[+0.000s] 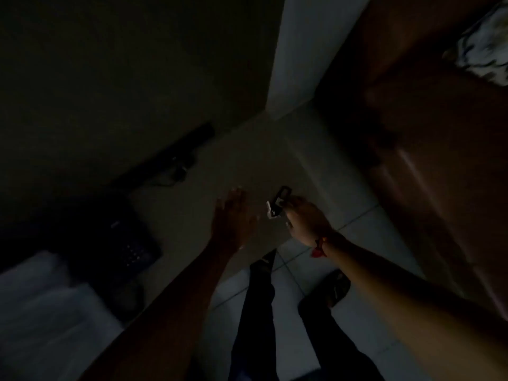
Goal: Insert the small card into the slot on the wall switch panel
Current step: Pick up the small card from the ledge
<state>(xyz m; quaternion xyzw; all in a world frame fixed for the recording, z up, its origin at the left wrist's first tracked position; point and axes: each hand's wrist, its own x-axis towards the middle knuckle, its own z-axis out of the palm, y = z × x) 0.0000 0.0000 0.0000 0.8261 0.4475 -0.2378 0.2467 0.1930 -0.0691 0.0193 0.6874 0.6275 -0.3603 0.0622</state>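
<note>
The room is very dark. My right hand (305, 220) is held out low over the floor, fingers closed on a small dark card with a white tag (276, 206) that sticks out to its left. A red thread circles that wrist. My left hand (232, 215) hovers beside it, flat, with fingers spread and nothing in it. A short gap separates the two hands. No wall switch panel can be made out in the dark.
A brown wooden door or cabinet (439, 149) fills the right side. A pale wall corner (291, 64) rises ahead. A dark bar with cables (170, 160) lies along the left wall, above a black box (129, 240). My legs and shoes (264, 266) stand on pale tiles.
</note>
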